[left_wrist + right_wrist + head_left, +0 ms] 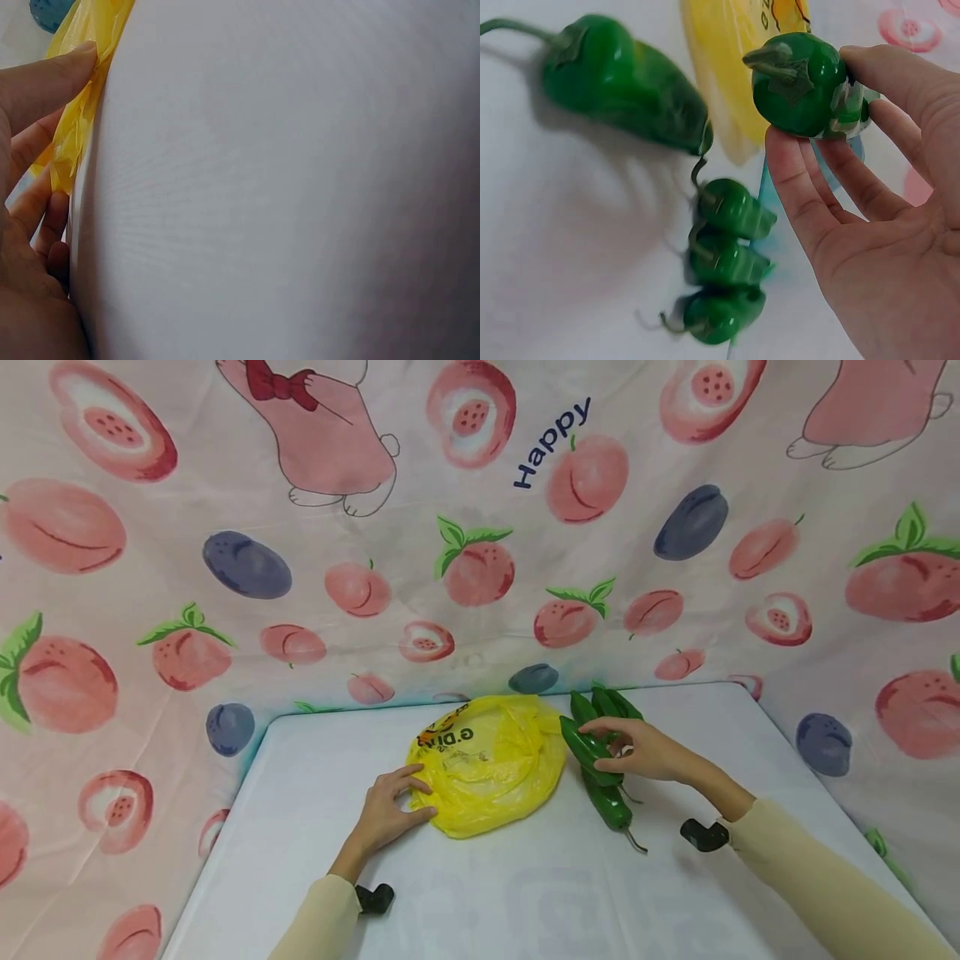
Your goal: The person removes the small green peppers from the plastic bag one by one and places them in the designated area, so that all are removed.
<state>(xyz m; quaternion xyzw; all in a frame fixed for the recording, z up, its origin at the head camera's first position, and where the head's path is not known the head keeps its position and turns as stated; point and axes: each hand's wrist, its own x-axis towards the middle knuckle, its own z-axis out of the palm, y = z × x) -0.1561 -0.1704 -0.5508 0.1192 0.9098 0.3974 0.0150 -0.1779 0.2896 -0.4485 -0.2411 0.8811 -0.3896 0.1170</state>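
A yellow plastic bag [487, 768] with dark printing lies flat in the middle of the white table. My left hand [390, 806] grips its left edge, and the left wrist view has the thumb [71, 71] over the yellow film. My right hand [641, 752] holds a green pepper [799, 94] between thumb and fingers, its stem end toward the right wrist camera. The pepper's tip overlaps the bag's right side in the head view. Several more green peppers [611, 810] lie beside the bag, under and behind the right hand.
Behind the white table [315, 793] hangs a pink cloth [405, 560] printed with fruit. The far table edge runs close behind the bag and peppers. A black wrist camera [705, 835] sits at the right wrist, and another [375, 899] at the left.
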